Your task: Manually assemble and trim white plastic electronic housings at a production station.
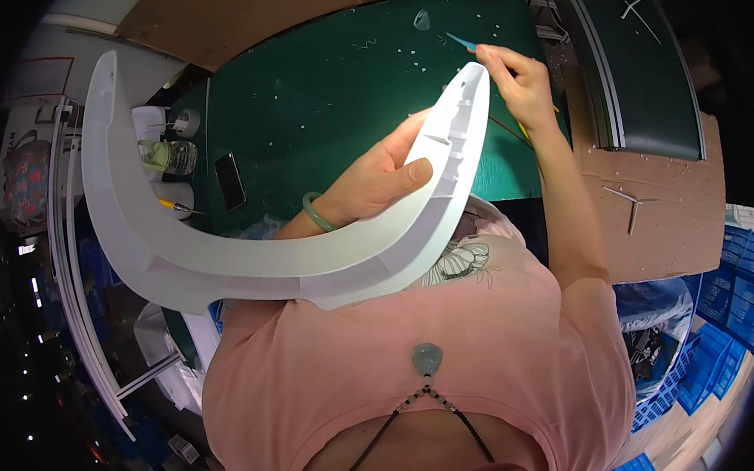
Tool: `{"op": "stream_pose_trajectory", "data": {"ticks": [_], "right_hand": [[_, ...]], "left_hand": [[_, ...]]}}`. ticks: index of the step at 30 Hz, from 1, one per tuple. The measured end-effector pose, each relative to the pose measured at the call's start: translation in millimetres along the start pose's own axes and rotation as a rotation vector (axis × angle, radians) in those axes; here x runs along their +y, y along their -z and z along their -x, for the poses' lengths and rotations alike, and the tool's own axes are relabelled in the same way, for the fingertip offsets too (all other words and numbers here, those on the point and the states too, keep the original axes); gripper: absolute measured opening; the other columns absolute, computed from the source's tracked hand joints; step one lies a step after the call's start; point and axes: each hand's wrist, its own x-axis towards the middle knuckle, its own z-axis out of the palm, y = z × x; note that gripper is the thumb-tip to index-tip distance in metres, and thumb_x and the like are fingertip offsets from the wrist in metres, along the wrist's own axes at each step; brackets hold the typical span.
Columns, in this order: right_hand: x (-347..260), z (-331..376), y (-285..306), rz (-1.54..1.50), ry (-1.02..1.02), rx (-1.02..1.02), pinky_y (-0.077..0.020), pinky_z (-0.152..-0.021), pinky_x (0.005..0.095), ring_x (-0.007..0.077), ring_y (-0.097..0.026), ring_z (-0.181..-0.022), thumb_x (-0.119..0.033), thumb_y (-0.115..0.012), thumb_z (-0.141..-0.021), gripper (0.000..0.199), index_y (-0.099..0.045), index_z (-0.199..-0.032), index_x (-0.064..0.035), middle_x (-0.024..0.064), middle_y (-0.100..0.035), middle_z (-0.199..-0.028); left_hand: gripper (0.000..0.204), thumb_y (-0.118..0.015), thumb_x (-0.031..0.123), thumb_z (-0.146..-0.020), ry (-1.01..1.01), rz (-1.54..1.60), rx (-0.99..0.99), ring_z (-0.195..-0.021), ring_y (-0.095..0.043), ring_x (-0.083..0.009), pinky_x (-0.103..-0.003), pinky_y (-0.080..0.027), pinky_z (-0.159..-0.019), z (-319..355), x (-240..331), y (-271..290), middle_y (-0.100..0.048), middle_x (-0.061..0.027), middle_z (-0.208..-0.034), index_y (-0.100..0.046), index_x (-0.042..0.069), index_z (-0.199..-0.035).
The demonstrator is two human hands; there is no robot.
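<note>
A large white curved plastic part (248,254), shaped like a wide U, arcs in front of my chest over a dark green work mat (333,88). My left hand (380,176), with a green bangle on the wrist, grips the part's right arm from the inside, thumb on its inner ribbed face. My right hand (517,81) is at the upper tip of that arm, pinching a small blue-handled tool (462,42) whose point rests beside the tip. The part's left arm rises free at the left.
On the mat's left side lie a black phone (231,181), a clear jar (170,156), a white tape roll (187,123) and a yellow-handled tool (174,205). Small white plastic shavings dot the mat. Brown cardboard (651,207) lies to the right, blue crates (722,322) beyond.
</note>
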Motion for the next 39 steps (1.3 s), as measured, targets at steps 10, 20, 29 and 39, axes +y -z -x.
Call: {"op": "stream_pose_trajectory", "data": {"ticks": [10,20,29,39], "right_hand": [[-71.4,29.0,4.2,0.125,0.117,-0.165,-0.0379,-0.058,0.0194,0.0056,-0.048,-0.066,-0.020,-0.063,-0.090,0.024,-0.068,-0.103,0.0004,0.0005,-0.062,-0.077],[-100.8,27.5,2.4,0.336,0.288,-0.340,-0.0350,-0.049,0.0241,0.0100,-0.047,-0.056,-0.012,-0.065,-0.086,0.018,-0.068,-0.100,-0.0002,0.0046,-0.058,-0.067],[-46.8,-14.7,21.4,0.224,0.057,-0.090,-0.0407,-0.060,0.0204,0.0059,-0.051,-0.068,-0.020,-0.064,-0.090,0.024,-0.069,-0.098,0.0011,-0.0014,-0.063,-0.076],[-112.4,26.2,10.4,0.311,0.202,-0.279,-0.0376,-0.052,0.0229,0.0091,-0.052,-0.063,-0.017,-0.066,-0.087,0.021,-0.069,-0.098,0.0010,0.0053,-0.063,-0.073]], "left_hand": [[0.070,-0.058,0.035,-0.092,-0.020,0.007,0.151,-0.111,-0.052,-0.0121,-0.027,-0.045,-0.091,8.9,16.0,18.3,-0.050,-0.0090,-0.127,-0.022,0.005,-0.144],[0.068,-0.057,0.034,-0.093,-0.011,0.004,0.137,-0.108,-0.052,-0.0104,-0.025,-0.046,-0.089,9.2,17.3,13.1,-0.051,-0.0080,-0.124,-0.024,0.004,-0.143],[0.066,-0.059,0.030,-0.092,-0.020,-0.101,0.071,-0.107,-0.053,-0.0117,-0.026,-0.046,-0.088,14.5,15.9,11.8,-0.053,-0.0072,-0.122,-0.026,0.004,-0.143],[0.064,-0.061,0.030,-0.091,-0.005,-0.167,0.136,-0.106,-0.053,-0.0131,-0.026,-0.046,-0.087,17.7,25.4,13.0,-0.054,-0.0092,-0.118,-0.030,0.002,-0.141]]}}
